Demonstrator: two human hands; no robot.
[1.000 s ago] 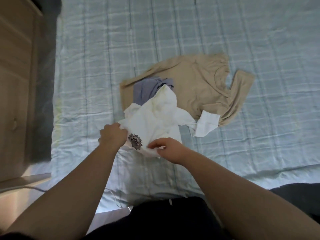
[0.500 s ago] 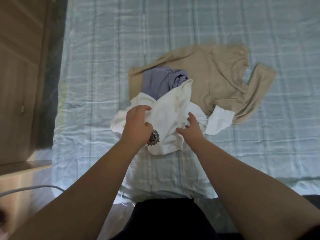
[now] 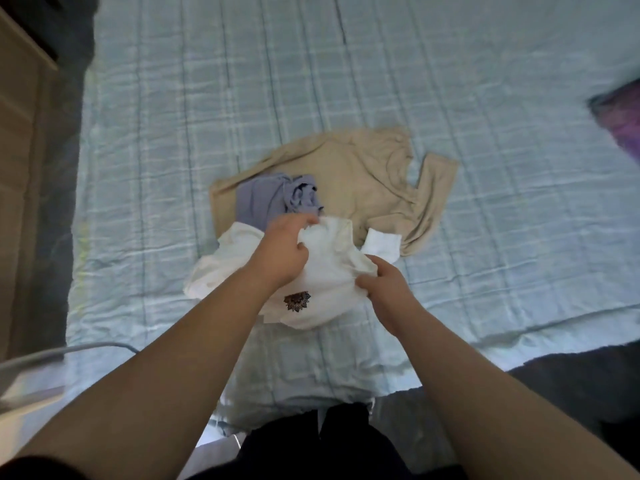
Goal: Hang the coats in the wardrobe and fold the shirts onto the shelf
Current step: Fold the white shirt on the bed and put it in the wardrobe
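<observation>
- Gathering the crumpled white cotton shirt with a small dark flower print (image 3: 322, 282), both hands have moved up from its near hem onto its upper half since a second ago.
- The left hand (image 3: 282, 252) now pinches a fold near the collar in a closed grip; the right hand (image 3: 388, 289) clasps the shirt's right edge.
- That shift suggests the shirt is being straightened for folding; nothing is folded yet.
- It lies on the pale blue checked bed (image 3: 485, 168), overlapping the beige long-sleeved top (image 3: 367, 181) and the bunched lavender garment (image 3: 266, 199).
- No wardrobe interior or shelf shows here; a wooden cabinet (image 3: 20, 188) stands at left.
</observation>
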